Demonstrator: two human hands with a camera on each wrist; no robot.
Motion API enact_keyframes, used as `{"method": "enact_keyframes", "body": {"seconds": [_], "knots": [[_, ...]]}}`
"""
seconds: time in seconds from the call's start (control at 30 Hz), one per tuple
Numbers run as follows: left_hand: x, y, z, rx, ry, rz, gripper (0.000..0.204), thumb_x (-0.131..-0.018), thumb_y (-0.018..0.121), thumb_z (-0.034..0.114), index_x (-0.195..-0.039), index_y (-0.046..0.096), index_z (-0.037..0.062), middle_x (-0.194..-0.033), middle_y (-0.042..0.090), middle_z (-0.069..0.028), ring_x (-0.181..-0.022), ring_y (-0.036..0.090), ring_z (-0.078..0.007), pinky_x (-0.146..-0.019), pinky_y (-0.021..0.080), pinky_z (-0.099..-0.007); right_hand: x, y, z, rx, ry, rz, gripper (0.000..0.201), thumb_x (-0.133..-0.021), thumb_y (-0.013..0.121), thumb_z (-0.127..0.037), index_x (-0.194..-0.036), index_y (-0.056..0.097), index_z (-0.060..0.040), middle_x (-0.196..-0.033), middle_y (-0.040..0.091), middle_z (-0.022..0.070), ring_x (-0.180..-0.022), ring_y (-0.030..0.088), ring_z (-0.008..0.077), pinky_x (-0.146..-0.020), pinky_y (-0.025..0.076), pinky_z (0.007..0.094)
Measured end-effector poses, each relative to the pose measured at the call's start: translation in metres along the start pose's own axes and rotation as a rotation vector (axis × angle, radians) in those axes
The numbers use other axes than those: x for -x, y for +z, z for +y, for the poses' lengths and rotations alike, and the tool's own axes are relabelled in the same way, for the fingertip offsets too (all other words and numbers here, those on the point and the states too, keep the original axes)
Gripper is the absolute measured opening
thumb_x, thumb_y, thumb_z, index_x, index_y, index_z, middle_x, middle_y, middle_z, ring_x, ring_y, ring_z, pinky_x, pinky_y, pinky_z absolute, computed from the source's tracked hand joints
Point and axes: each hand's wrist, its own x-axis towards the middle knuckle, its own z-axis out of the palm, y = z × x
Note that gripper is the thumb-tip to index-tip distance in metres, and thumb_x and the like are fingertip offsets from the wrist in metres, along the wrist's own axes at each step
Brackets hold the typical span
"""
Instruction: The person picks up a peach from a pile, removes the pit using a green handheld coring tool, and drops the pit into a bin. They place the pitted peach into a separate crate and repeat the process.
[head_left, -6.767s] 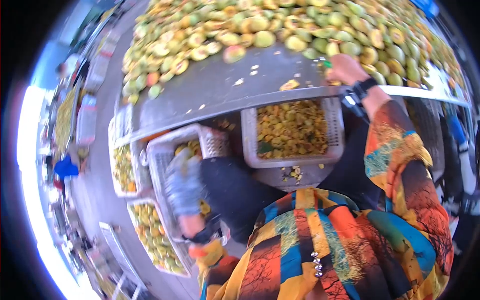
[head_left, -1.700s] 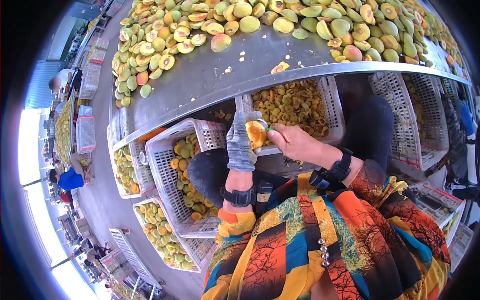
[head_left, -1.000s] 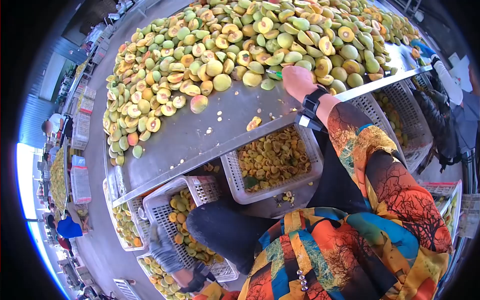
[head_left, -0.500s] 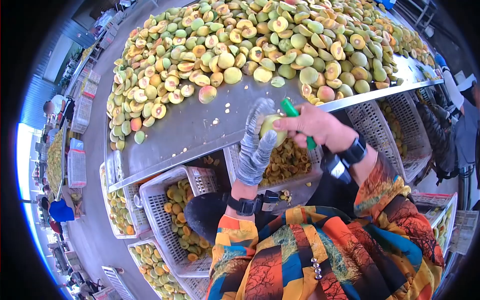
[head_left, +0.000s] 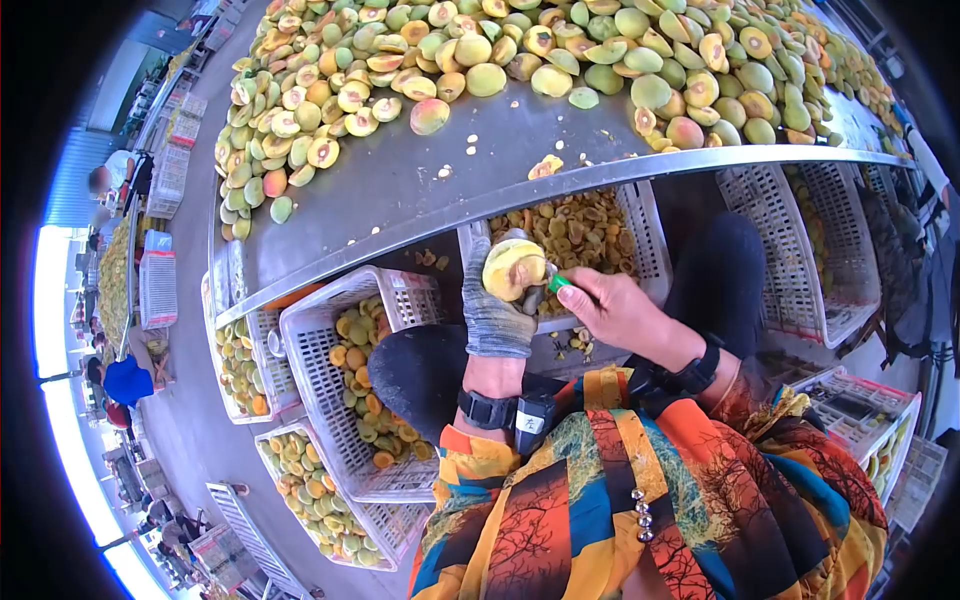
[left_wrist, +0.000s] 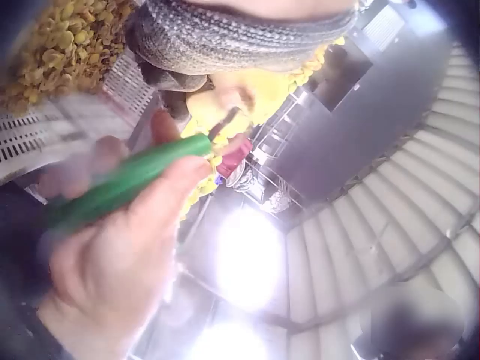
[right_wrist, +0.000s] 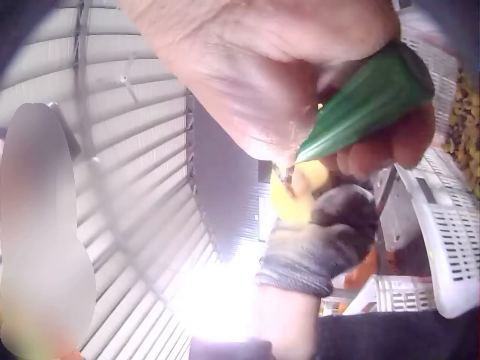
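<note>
In the head view the gloved left hand (head_left: 496, 312) grips a cut yellow fruit half (head_left: 514, 268), its cut face turned up. The bare right hand (head_left: 622, 312) holds a green-handled tool (head_left: 560, 284) whose metal tip touches the fruit's right edge. The left wrist view shows the green handle (left_wrist: 135, 174) pinched between thumb and fingers, its tip at the fruit's flesh. From the right wrist, the tool's metal end (right_wrist: 284, 174) meets the yellow fruit (right_wrist: 292, 202), and the grey glove (right_wrist: 319, 240) is wrapped around the far side.
Halved fruit is piled on the metal table (head_left: 400, 205). Below its edge stands a crate (head_left: 655, 255) of small fruit pieces. A crate (head_left: 325, 400) of fruit halves is left of the knee, with more crates at both sides. People sit at the far left.
Both hands have come down from above the table edge to just below it. The fruit, whose green outside faced the camera, now shows its cut face, with the tool's tip against it.
</note>
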Motion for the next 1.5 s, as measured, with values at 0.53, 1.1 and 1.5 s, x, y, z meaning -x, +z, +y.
{"method": "enact_keyframes", "body": {"seconds": [0.53, 1.1, 1.5], "knots": [[0.001, -0.016, -0.008, -0.036, -0.022, 0.079, 0.045, -0.078, 0.05, 0.053, -0.098, 0.056, 0.0126, -0.087, 0.061, -0.0025, -0.077, 0.059, -0.0182, -0.057, 0.049, -0.0309, 0.006, 0.011, 0.012, 0.431, 0.051, -0.02, 0.024, -0.088, 0.046, -0.024, -0.095, 0.049, -0.002, -0.061, 0.055, 0.019, -0.062, 0.056, 0.0373, -0.056, 0.043, 0.0414], [-0.007, -0.016, -0.016, 0.123, 0.155, -0.002, 0.034, -0.086, 0.049, 0.035, -0.103, 0.055, 0.006, -0.094, 0.06, -0.0091, -0.084, 0.058, -0.0207, -0.076, 0.048, -0.0337, 0.002, 0.015, 0.005, 0.484, -0.029, 0.019, 0.025, -0.089, 0.046, -0.024, -0.081, 0.039, -0.0013, -0.056, 0.051, 0.0208, -0.055, 0.053, 0.04, -0.048, 0.04, 0.0463], [-0.003, -0.002, -0.014, -0.219, 0.569, -0.04, 0.034, -0.083, 0.059, 0.027, -0.102, 0.058, -0.0005, -0.092, 0.062, -0.0068, -0.079, 0.058, -0.0133, -0.07, 0.048, -0.0258, 0.004, 0.029, 0.008, 0.186, 0.032, -0.038, 0.027, -0.089, 0.044, -0.023, -0.08, 0.038, 0.0024, -0.057, 0.05, 0.0253, -0.058, 0.052, 0.0435, -0.049, 0.038, 0.0459]]}}
